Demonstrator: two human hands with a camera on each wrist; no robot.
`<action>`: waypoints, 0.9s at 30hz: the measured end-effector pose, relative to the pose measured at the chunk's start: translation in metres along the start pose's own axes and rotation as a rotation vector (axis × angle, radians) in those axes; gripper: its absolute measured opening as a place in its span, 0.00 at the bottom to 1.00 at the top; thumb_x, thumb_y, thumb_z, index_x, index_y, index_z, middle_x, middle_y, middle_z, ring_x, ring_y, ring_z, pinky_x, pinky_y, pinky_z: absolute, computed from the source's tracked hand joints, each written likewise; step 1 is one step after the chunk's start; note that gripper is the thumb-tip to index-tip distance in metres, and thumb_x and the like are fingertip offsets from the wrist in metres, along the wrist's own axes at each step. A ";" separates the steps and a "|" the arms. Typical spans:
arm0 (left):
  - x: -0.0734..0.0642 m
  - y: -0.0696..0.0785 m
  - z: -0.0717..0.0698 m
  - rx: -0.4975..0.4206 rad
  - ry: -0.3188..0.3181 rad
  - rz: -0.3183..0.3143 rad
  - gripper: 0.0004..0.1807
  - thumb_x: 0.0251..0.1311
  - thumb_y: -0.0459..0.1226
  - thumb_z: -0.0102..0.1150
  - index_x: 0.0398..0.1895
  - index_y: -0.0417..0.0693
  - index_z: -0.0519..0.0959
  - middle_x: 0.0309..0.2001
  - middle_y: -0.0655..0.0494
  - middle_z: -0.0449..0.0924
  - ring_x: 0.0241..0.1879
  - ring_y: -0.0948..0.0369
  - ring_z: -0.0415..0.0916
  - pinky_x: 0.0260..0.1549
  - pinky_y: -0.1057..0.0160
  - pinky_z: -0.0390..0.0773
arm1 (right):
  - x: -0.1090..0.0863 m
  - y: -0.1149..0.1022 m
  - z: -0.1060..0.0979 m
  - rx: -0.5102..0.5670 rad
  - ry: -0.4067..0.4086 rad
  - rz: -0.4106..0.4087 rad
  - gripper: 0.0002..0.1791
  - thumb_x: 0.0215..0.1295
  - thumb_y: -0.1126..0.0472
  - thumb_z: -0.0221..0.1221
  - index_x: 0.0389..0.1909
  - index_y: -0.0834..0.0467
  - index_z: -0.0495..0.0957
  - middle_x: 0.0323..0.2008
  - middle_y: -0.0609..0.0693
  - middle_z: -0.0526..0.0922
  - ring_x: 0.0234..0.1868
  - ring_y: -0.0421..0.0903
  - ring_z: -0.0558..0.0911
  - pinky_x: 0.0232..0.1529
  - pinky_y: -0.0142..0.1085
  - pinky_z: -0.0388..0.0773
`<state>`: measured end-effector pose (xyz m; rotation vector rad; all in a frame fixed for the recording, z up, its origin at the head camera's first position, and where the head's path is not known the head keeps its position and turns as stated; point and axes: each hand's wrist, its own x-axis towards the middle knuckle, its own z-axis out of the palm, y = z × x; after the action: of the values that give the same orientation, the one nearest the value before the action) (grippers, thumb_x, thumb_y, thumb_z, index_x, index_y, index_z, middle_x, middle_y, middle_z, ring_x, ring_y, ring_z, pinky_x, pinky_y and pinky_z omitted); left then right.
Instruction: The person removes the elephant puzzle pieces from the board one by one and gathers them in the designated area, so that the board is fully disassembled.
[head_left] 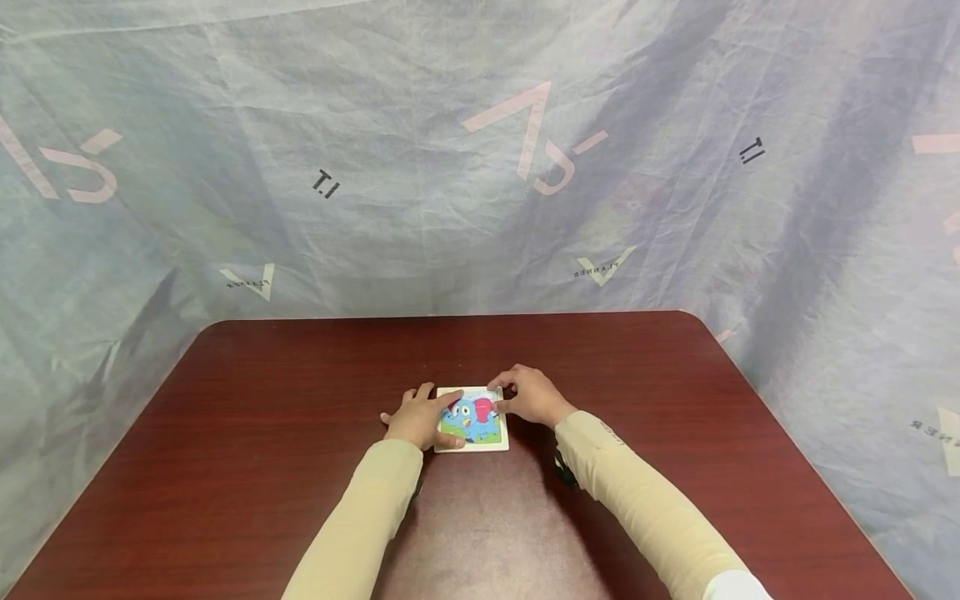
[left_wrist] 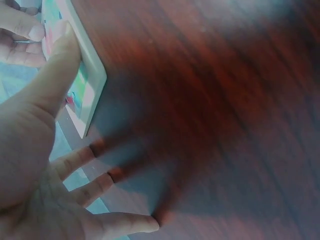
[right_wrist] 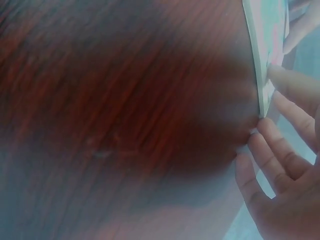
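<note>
A small square picture puzzle board with a white border lies flat on the table. It shows a blue elephant with a pink ear on green grass. My left hand is spread at the board's left side, with thumb and index finger resting on it. In the left wrist view the other fingers of the left hand reach down to the tabletop. At the upper right of the board, my right hand touches the picture with thumb and index fingertips, a gap between them. Its other fingers rest by the board's corner.
The dark red wooden table has rounded far corners. Behind it and along both sides hangs a grey printed cloth.
</note>
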<state>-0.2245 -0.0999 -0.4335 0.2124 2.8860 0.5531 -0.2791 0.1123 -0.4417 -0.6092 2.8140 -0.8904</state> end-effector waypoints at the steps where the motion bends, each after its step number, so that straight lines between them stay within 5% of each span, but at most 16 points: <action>1: 0.000 0.000 0.000 0.000 -0.001 -0.002 0.44 0.52 0.48 0.77 0.74 0.59 0.70 0.73 0.38 0.60 0.71 0.36 0.58 0.53 0.18 0.60 | 0.000 0.000 0.000 -0.001 0.004 0.006 0.14 0.61 0.62 0.73 0.48 0.56 0.88 0.45 0.53 0.81 0.42 0.50 0.78 0.44 0.43 0.78; 27: -0.001 0.002 -0.002 -0.011 -0.034 -0.023 0.43 0.54 0.48 0.76 0.75 0.61 0.69 0.75 0.39 0.57 0.73 0.36 0.54 0.56 0.18 0.57 | 0.002 0.000 0.003 -0.053 0.026 0.045 0.14 0.57 0.61 0.75 0.45 0.51 0.89 0.42 0.49 0.80 0.39 0.46 0.76 0.43 0.42 0.76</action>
<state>-0.2239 -0.0989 -0.4311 0.1852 2.8477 0.5560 -0.2800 0.1102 -0.4439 -0.5430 2.8708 -0.8248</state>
